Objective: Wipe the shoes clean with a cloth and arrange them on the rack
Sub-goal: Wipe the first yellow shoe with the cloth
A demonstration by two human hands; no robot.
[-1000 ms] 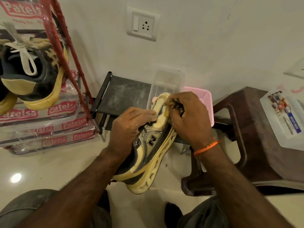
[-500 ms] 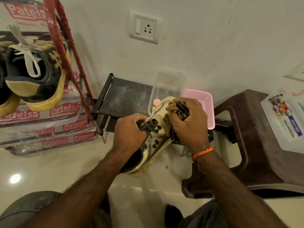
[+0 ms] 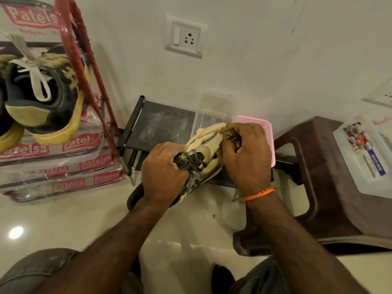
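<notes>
Gripping the laced middle of a cream sneaker, the left hand has its fingers curled down over the dark laces, the thumb lying along the upper. The right hand is closed around a dark, frayed cloth and presses it against the toe end of the same shoe; an orange thread band circles that wrist. The sneaker is held off the floor between the two hands, toe pointing away from the person and heel towards the left forearm (the heel itself is hidden under that hand).

Just beyond the hands stands a low black rack with a dusty top shelf, and on it, past the right hand's knuckles, a clear plastic box and a pink mesh tray. To the right of the right wrist sits a brown plastic stool carrying a clear lidded box with a printed label. Well out to the left of the left hand, a dark sneaker with a yellow sole rests on a stack of wrapped packs marked "Patelsa", behind a red metal frame. A wall socket is mounted above the rack.
</notes>
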